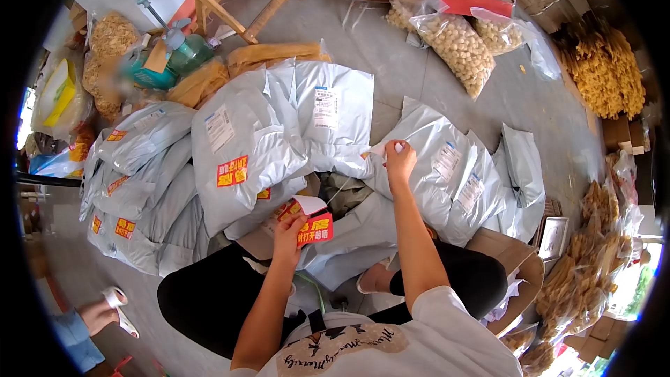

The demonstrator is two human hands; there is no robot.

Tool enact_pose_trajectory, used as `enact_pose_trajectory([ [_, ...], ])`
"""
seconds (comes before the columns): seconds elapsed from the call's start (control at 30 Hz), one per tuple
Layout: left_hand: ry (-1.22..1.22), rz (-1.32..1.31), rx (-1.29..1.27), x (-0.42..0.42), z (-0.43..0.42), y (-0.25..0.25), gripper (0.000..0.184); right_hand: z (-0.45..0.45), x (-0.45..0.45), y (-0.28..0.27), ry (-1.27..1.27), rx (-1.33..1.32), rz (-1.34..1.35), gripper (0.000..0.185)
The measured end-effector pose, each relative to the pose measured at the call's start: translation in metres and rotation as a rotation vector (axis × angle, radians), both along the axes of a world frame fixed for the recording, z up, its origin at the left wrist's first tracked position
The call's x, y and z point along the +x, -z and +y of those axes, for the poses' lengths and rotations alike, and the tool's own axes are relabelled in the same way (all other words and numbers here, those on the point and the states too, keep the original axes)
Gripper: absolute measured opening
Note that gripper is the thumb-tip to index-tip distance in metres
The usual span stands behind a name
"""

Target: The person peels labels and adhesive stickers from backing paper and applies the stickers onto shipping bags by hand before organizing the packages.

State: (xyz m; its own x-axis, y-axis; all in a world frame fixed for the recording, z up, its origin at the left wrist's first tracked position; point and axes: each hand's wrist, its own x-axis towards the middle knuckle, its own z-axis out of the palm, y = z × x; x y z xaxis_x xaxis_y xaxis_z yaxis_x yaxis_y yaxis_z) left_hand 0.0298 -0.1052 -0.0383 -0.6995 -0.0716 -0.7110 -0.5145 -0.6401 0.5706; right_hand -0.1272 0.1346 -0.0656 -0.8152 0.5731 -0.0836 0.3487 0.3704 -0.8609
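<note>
My left hand (pixel 287 232) is closed round a small stack of red and yellow stickers (pixel 316 229) with Chinese print, above my lap. My right hand (pixel 400 159), its fingers pinched, is at the left edge of a grey mailer bag (pixel 431 141). From its fingertips reaches a pale piece with a red-orange edge, seemingly a sticker (pixel 377 149); most of it is hard to make out. Close to my left hand stands a filled grey mailer bag (pixel 250 138) with a sticker and a shipping label on it. Another labelled mailer bag (pixel 335 115) stands behind.
More mailer bags (pixel 143 188) are piled at the left. Clear bags of pale pieces (pixel 457 49) lie on the floor at the back right. A green spray bottle (pixel 188 52) and a wooden stool (pixel 209 0) are at the back left. An open carton (pixel 513 265) is beside my right knee.
</note>
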Motion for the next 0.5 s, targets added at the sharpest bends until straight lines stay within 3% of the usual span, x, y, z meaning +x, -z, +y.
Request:
enact_pose_trajectory([
  [0.03,-0.002,-0.008,0.002,-0.003,0.0,-0.003,0.011,0.001,-0.005,0.002,-0.002,0.002,-0.008,0.022],
  [0.1,-0.03,-0.011,0.014,-0.008,0.001,-0.005,0.012,0.005,-0.012,0.006,-0.02,-0.418,-0.194,0.021],
  [0.13,-0.034,-0.02,0.016,-0.01,0.0,-0.002,0.012,0.017,-0.016,0.024,-0.021,-0.415,-0.203,0.021],
  [0.2,0.034,0.029,0.017,-0.01,0.0,0.006,0.011,0.037,-0.023,0.043,0.129,-0.894,-0.201,0.021],
  [0.23,0.033,0.024,0.021,-0.01,0.001,0.008,0.011,0.038,-0.025,0.041,0.132,-0.89,-0.206,0.021],
  [0.3,0.065,0.031,-0.011,-0.008,0.005,0.011,0.01,0.039,-0.026,0.02,0.193,-0.163,-0.021,0.019],
  [0.33,0.065,0.026,-0.007,-0.008,0.006,0.011,0.01,0.036,-0.027,0.004,0.13,0.019,-0.111,0.016],
  [0.37,0.095,0.012,-0.008,-0.007,0.007,0.01,0.009,0.034,-0.026,0.006,0.131,0.023,-0.116,0.016],
  [0.43,0.124,-0.001,-0.008,-0.005,0.009,0.01,0.008,0.026,-0.027,0.014,-0.116,0.472,0.09,0.014],
  [0.5,0.163,-0.004,-0.049,-0.004,0.01,0.01,0.007,0.008,-0.023,0.024,-0.237,0.461,0.058,0.012],
])
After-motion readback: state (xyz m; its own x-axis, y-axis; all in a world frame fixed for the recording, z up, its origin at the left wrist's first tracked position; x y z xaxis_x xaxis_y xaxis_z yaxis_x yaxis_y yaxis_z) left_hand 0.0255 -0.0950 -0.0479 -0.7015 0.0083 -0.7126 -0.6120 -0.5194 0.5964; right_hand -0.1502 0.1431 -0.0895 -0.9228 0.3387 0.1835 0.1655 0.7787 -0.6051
